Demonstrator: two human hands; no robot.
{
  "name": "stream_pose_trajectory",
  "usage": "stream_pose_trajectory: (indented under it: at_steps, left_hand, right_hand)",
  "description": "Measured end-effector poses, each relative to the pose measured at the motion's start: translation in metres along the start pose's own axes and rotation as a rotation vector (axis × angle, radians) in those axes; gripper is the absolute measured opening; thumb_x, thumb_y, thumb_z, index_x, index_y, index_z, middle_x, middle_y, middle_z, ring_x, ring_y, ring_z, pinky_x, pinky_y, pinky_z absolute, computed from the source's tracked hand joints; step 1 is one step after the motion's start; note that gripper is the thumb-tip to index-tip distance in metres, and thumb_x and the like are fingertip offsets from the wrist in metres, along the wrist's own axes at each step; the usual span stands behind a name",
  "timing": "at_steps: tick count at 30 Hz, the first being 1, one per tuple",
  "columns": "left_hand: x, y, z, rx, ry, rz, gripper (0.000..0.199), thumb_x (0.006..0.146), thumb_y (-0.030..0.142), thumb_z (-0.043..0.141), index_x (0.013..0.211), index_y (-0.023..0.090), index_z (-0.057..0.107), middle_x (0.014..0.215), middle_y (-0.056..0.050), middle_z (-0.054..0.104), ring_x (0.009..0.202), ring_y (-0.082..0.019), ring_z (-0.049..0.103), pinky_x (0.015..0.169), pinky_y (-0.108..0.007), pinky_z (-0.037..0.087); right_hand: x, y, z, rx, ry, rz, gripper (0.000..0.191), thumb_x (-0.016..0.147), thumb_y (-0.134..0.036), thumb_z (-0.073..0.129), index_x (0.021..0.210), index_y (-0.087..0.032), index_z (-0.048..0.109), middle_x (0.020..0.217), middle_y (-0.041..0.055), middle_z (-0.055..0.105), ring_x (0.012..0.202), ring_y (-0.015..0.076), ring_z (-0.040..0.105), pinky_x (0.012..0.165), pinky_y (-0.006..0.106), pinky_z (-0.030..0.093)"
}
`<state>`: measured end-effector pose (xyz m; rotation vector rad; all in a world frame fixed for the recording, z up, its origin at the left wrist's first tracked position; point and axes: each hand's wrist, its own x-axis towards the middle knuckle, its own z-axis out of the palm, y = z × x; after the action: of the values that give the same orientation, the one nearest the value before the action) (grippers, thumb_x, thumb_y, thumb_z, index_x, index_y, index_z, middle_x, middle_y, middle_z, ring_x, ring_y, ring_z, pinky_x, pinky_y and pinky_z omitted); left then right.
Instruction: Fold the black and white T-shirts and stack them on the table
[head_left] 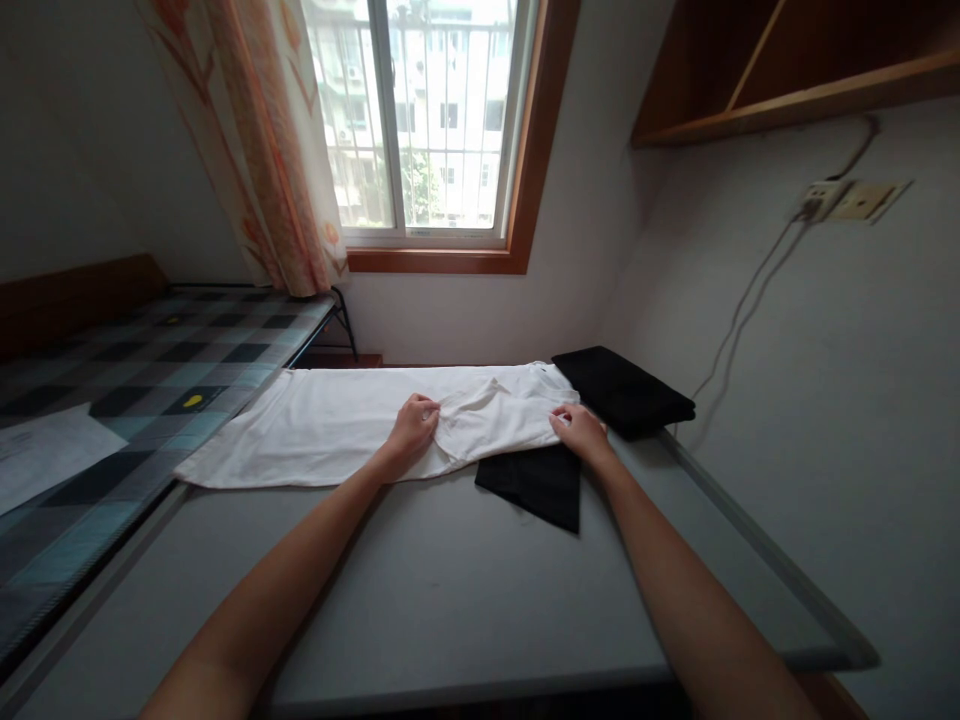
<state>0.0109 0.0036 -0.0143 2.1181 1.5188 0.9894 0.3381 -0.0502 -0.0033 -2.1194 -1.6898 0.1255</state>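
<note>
A long white cloth garment (pixel 337 425) lies across the far part of the grey table (pixel 465 600), its left end reaching the bed's edge. My left hand (pixel 414 425) pinches a fold near the garment's middle. At its right end, my right hand (pixel 577 428) is closed on the cloth's edge. Wrinkles and a raised fold run between both hands. From under the white cloth, a black cloth (pixel 536 485) sticks out toward me, beside my right wrist. A folded black cloth (pixel 626 392) rests at the table's back right corner.
On the left stands a bed with a checked mattress (pixel 217 340) and a sheet of paper (pixel 52 450). A curtain (pixel 262 150) hangs by the window (pixel 442 120). Cables run down from a wall socket (pixel 821 200) at the right, below a wooden shelf (pixel 795 100).
</note>
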Motion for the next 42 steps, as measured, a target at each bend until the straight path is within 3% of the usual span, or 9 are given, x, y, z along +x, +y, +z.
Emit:
stream_pose_trajectory:
  at_steps: [4,9,15,23,27,32,37,42]
  left_hand:
    - [-0.003,-0.001,0.002,0.027,0.077,0.008,0.024,0.087,0.021,0.052,0.092,0.019,0.076,0.097,-0.007,0.065,0.089,-0.019,0.064,0.089,-0.031,0.051]
    - [-0.008,0.001,0.001,0.097,0.122,-0.007,0.025,0.088,0.018,0.050,0.090,0.018,0.075,0.096,-0.007,0.064,0.087,-0.018,0.063,0.087,-0.030,0.050]
    - [-0.013,0.007,-0.001,0.259,0.088,-0.007,0.024,0.087,0.022,0.053,0.096,0.020,0.075,0.101,-0.009,0.065,0.097,-0.024,0.059,0.092,-0.037,0.045]
    - [-0.012,0.022,-0.005,0.365,-0.068,-0.058,0.040,0.089,0.034,0.052,0.127,0.023,0.061,0.117,-0.013,0.062,0.111,-0.031,0.055,0.095,-0.044,0.041]
    - [0.005,0.028,-0.007,0.396,-0.142,-0.150,0.043,0.087,0.036,0.054,0.127,0.023,0.056,0.120,-0.013,0.062,0.113,-0.029,0.056,0.094,-0.040,0.041]
    - [0.047,0.034,-0.004,0.265,-0.361,-0.311,0.042,0.081,0.038,0.058,0.117,0.018,0.056,0.111,-0.011,0.067,0.101,-0.026,0.063,0.079,-0.030,0.046]
    - [0.075,0.049,0.008,0.170,-0.408,-0.237,0.052,0.077,0.031,0.061,0.126,0.016,0.051,0.102,-0.008,0.069,0.084,-0.019,0.065,0.065,-0.024,0.046]
    - [0.088,0.057,0.015,0.162,-0.415,-0.178,0.053,0.064,0.012,0.065,0.117,0.017,0.059,0.103,-0.008,0.068,0.081,-0.019,0.063,0.061,-0.022,0.045]
  right_hand:
    - [0.000,-0.001,-0.003,0.022,-0.002,0.004,0.027,0.084,-0.036,0.055,0.098,-0.021,0.072,0.102,0.0092,0.072,0.094,0.0241,0.065,0.076,0.031,0.043]
    - [0.003,0.003,-0.011,0.129,-0.022,0.014,0.019,0.077,-0.035,0.061,0.080,-0.021,0.074,0.085,0.0066,0.075,0.085,0.0244,0.066,0.071,0.029,0.044]
    - [0.005,0.010,-0.016,0.248,-0.043,0.020,0.016,0.069,-0.028,0.062,0.074,-0.019,0.073,0.076,0.0057,0.073,0.074,0.0225,0.065,0.065,0.027,0.045]
    - [0.000,-0.001,-0.016,0.105,-0.099,0.089,0.021,0.072,-0.029,0.061,0.087,-0.021,0.073,0.089,0.0061,0.075,0.083,0.0236,0.066,0.073,0.031,0.045]
    - [0.001,-0.001,-0.011,0.053,-0.088,0.076,0.022,0.074,-0.028,0.060,0.091,-0.022,0.072,0.094,0.0058,0.075,0.089,0.0238,0.066,0.077,0.031,0.042]
    - [0.001,0.001,-0.007,0.022,-0.091,0.063,0.024,0.078,-0.029,0.056,0.095,-0.022,0.071,0.098,0.0057,0.074,0.092,0.0233,0.065,0.080,0.032,0.040]
    - [0.000,0.000,-0.009,0.013,-0.111,0.061,0.024,0.080,-0.029,0.055,0.097,-0.022,0.070,0.099,0.0067,0.074,0.097,0.0246,0.064,0.082,0.033,0.039]
    - [-0.002,-0.003,-0.012,0.003,-0.133,0.054,0.024,0.081,-0.028,0.053,0.099,-0.022,0.068,0.100,0.0075,0.074,0.101,0.0255,0.063,0.084,0.034,0.038]
